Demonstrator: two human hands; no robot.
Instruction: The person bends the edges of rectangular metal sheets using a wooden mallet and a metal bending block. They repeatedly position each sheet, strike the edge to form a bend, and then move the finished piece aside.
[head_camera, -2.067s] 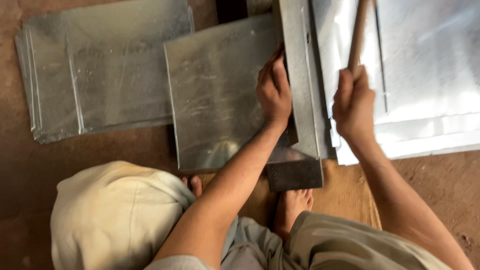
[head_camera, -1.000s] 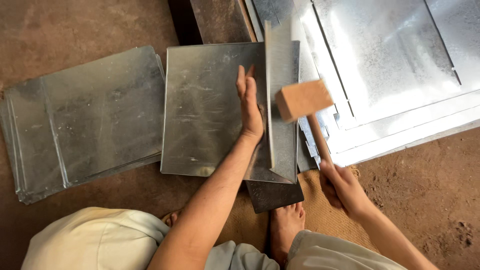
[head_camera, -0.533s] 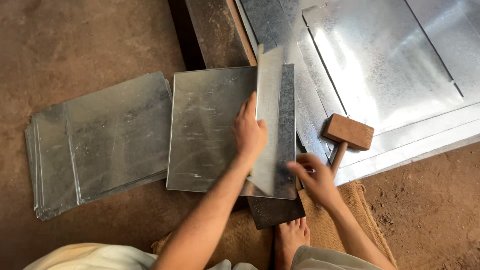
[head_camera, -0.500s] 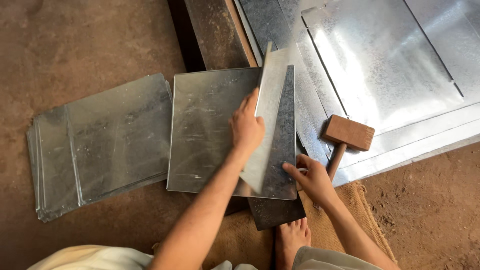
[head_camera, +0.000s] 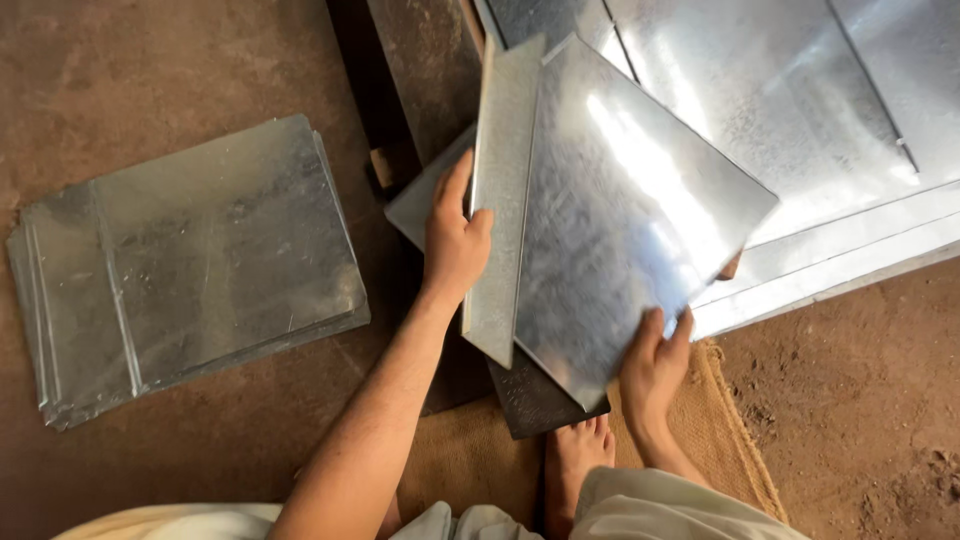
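Observation:
I hold a shiny galvanised metal sheet (head_camera: 620, 210) with a folded strip along its left edge, lifted and tilted over the dark iron bar (head_camera: 535, 400). My left hand (head_camera: 455, 235) grips the folded edge, thumb on the strip. My right hand (head_camera: 655, 365) holds the sheet's lower right edge from underneath. A sliver of the wooden mallet (head_camera: 733, 267) peeks out from under the sheet's right corner. Another flat sheet (head_camera: 425, 200) lies beneath my left hand.
A stack of folded metal sheets (head_camera: 190, 270) lies on the dirt floor at left. Large metal sheets (head_camera: 820, 130) spread across the upper right. My bare foot (head_camera: 572, 465) rests on a burlap mat (head_camera: 470, 470) by the iron bar.
I put the mallet down on the large sheets, took the sheet's lower edge with my right hand, and lifted and turned the sheet up and to the right.

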